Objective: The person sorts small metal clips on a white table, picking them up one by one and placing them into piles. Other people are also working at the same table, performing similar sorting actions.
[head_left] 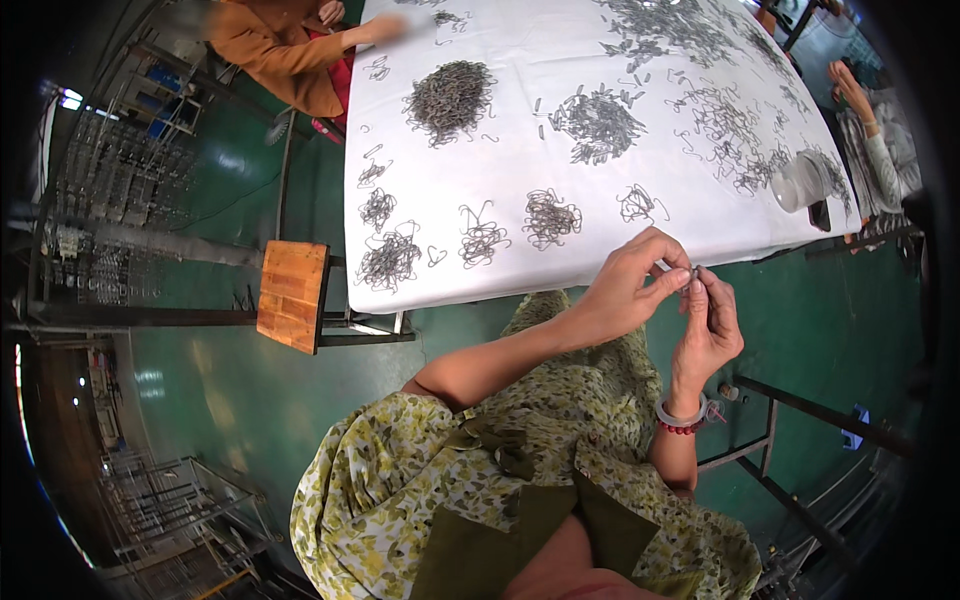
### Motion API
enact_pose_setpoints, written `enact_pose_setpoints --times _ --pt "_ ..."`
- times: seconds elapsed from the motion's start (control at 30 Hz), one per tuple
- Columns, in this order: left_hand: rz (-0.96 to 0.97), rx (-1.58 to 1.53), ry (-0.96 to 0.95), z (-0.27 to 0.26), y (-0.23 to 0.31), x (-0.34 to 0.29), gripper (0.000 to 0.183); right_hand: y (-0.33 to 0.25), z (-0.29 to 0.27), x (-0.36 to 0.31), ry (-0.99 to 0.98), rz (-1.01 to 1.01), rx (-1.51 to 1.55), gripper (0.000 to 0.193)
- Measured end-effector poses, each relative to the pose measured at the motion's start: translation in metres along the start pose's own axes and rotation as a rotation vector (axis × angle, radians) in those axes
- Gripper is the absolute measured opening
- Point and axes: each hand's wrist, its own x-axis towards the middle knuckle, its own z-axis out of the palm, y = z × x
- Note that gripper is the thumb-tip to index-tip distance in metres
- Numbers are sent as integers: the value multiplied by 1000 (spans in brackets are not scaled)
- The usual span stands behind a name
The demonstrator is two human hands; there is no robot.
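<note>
Just past the table's front edge, my left hand (pixel 640 277) and my right hand (pixel 708 325) meet fingertip to fingertip. Both are closed in a pinch around a small grey piece (pixel 693 279), mostly hidden by the fingers, so its exact kind does not show. Nearest to them on the white-covered table (pixel 600 262) is a small heap of bent wire hooks (pixel 637 204). Further left lie more hook heaps, one at the middle front (pixel 551 218), another beside it (pixel 483 242) and a larger one near the left corner (pixel 390 257).
Farther back are a big dark hook pile (pixel 450 100), a pile of short grey pieces (pixel 600 125) and scattered hooks (pixel 725 125). A clear plastic jar (pixel 797 184) lies at right. Co-workers' hands show at far left (pixel 380 29) and right (pixel 850 92). A wooden stool (pixel 292 292) stands left.
</note>
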Motion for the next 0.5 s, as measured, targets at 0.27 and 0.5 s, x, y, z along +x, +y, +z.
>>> enact_pose_setpoints --times 0.27,0.5 --pt "-89 -127 79 11 -10 -4 15 -4 1 1 -73 -209 -213 15" --pt "12 -175 151 15 -15 -5 11 0 2 19 -17 1 -197 15"
